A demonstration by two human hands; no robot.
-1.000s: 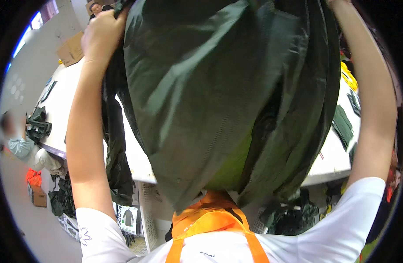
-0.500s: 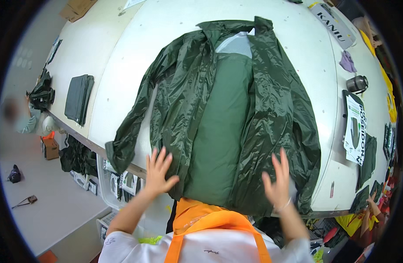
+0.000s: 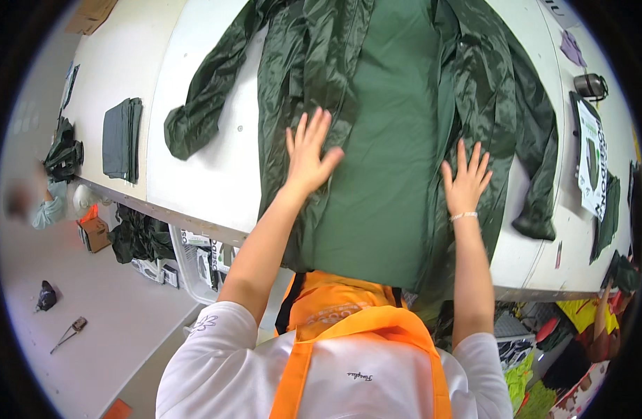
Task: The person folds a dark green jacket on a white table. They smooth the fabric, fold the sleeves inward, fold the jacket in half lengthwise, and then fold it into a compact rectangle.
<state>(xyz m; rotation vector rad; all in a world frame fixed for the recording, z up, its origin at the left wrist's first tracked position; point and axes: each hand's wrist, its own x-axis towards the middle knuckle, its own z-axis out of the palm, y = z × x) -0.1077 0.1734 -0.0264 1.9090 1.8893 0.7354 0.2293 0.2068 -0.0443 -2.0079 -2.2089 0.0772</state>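
Workpiece: one dark green jacket (image 3: pixel 394 150), laid with its front parted on the white bench (image 3: pixel 202 185) directly before me. The upper end runs out past the top edge of the view; the lower end reaches the near edge of the bench, close against my orange apron (image 3: pixel 356 318). The smooth middle panel is exposed between the two glossy front panels. One sleeve angles out to my left, the other to my right, both on the bench.

Left grip (image 3: pixel 310 157): palm down, fingers spread, placed on the left front panel, thumb pointing toward the middle panel. Right grip (image 3: pixel 466 183): palm down, fingers spread, placed on the right front panel; a pale band (image 3: pixel 465 216) circles the wrist. Both lie flat on the fabric — the pressure applied cannot be told.

Left of the jacket, well apart: a folded dark green stack (image 3: pixel 120 140). Right: a metallic flask (image 3: pixel 589 86), with a purple cloth (image 3: pixel 571 49) beyond it and a printed package (image 3: pixel 590 160) nearer me. At the far right edge, a co-worker's hand (image 3: pixel 603 297) appears to touch dark fabric — the view is poor there.
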